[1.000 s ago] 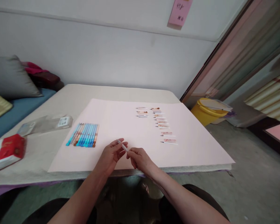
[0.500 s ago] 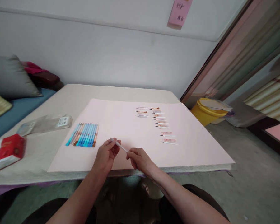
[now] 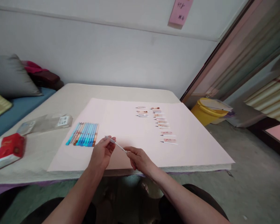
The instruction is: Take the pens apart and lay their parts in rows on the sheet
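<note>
Rod [image 3: 120,147], slim and white, is held slantwise above the near part of the pink sheet [image 3: 130,133]. Right hand [image 3: 139,159] pinches its near end; left hand [image 3: 102,153], set apart, grips the far end. Beyond left, blue and brown pens [image 3: 86,134] lie side by side; beyond right, dark-tipped pieces [image 3: 170,141] form two columns. Pink note [image 3: 180,12] hangs on the rear wall [image 3: 107,59].
</note>
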{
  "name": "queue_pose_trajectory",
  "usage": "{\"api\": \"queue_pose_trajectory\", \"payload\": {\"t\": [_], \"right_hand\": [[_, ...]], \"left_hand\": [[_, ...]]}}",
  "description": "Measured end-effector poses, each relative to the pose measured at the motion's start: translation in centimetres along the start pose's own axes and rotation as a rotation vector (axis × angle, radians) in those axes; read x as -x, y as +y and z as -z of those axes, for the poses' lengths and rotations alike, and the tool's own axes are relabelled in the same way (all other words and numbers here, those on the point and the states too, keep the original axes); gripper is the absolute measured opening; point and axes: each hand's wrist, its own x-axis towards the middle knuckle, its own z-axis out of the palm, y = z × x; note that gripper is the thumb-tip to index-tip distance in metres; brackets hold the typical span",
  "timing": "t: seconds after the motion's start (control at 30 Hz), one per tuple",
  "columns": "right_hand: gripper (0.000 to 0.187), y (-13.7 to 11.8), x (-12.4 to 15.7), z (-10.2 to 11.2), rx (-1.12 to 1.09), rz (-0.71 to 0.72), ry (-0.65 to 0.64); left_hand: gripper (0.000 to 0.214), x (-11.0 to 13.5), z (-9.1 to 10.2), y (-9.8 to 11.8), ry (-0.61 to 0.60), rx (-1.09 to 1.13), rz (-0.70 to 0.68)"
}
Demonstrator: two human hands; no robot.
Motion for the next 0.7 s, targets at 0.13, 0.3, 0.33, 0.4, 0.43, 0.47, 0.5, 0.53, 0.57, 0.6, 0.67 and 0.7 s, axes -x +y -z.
{"api": "queue_pose_trajectory", "payload": {"t": [0.13, 0.3, 0.33, 0.4, 0.43, 0.47, 0.5, 0.53, 0.57, 0.6, 0.67, 0.7], "right_hand": [[0.038, 0.1, 0.1, 0.2, 0.020, 0.018, -0.004], [0.038, -0.3, 0.3, 0.5, 0.038, 0.009, -0.010], [0.037, -0.3, 0.4, 0.5, 0.038, 0.004, -0.009], [0.037, -0.4, 0.4, 0.6, 0.037, -0.003, -0.005], [0.037, -0.5, 0.5, 0.6, 0.034, -0.005, -0.006], [0.037, -0.5, 0.5, 0.6, 0.030, -0.005, -0.008], [0.037, -0.6, 0.5, 0.7, 0.027, -0.004, -0.012], [0.036, -0.6, 0.5, 0.7, 0.023, -0.004, -0.016], [0.036, -0.7, 0.6, 0.8, 0.018, -0.002, -0.016], [0.036, -0.8, 0.6, 0.9, 0.011, 0.000, -0.015], [0.037, -0.8, 0.6, 0.9, -0.009, 0.006, -0.007], [0.038, -0.8, 0.5, 0.9, -0.019, 0.009, -0.003]], "left_hand": [[0.003, -0.2, 0.0, 0.5, 0.027, 0.014, -0.007], [0.004, -0.5, 0.2, 1.1, 0.075, 0.051, -0.031], [0.005, -0.6, 0.3, 1.2, 0.084, 0.061, -0.036], [0.005, -0.8, 0.4, 1.2, 0.096, 0.084, -0.040], [0.004, -0.9, 0.5, 1.3, 0.106, 0.097, -0.040], [0.003, -1.0, 0.6, 1.3, 0.116, 0.110, -0.038], [0.003, -1.1, 0.7, 1.3, 0.126, 0.123, -0.036], [0.003, -1.2, 0.8, 1.3, 0.134, 0.135, -0.034], [0.003, -1.3, 0.8, 1.4, 0.141, 0.145, -0.034], [0.003, -1.3, 0.8, 1.3, 0.146, 0.152, -0.034], [0.004, -1.2, 0.7, 1.2, 0.137, 0.148, -0.019], [0.004, -1.0, 0.5, 1.1, 0.119, 0.134, 0.002]]}}
